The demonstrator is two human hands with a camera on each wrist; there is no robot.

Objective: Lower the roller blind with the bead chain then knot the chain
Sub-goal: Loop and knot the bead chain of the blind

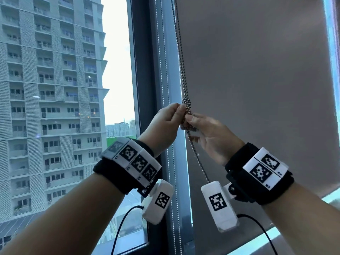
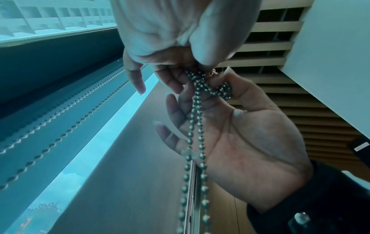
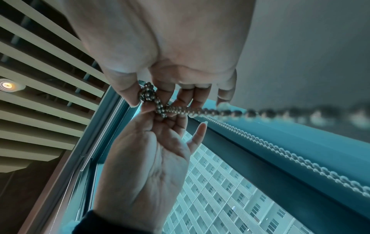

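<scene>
Nearest the head camera, two forearms reach up, each with a black wrist strap carrying white marker tags (image 1: 137, 159) and a white camera unit (image 1: 219, 206) hanging beneath with a black cable. Above them the left hand (image 1: 163, 126) and the right hand (image 1: 209, 135) meet at the bead chain (image 1: 181, 57), which hangs down along the left edge of the lowered roller blind (image 1: 257, 80).

The left grip is clamped on the chain — thumb and forefinger pinch the bunched knot (image 1: 186, 104) of beads from the left side. The right grip is likewise clamped on the chain, thumb and forefinger pinching just below and to the right of that knot, while the other fingers of this hand spread loosely, as the left wrist view shows (image 2: 240, 150). From the right wrist view the knot (image 3: 149, 96) sits between the two thumbs, with a doubled strand running away from it toward the camera. Below the hands the chain's two strands hang down together past the right palm.

Behind the chain stands the dark window frame (image 1: 145, 70), with a second, pale chain (image 1: 166, 61) running down it. Far beyond the glass rises a tall apartment block (image 1: 51, 89).
</scene>
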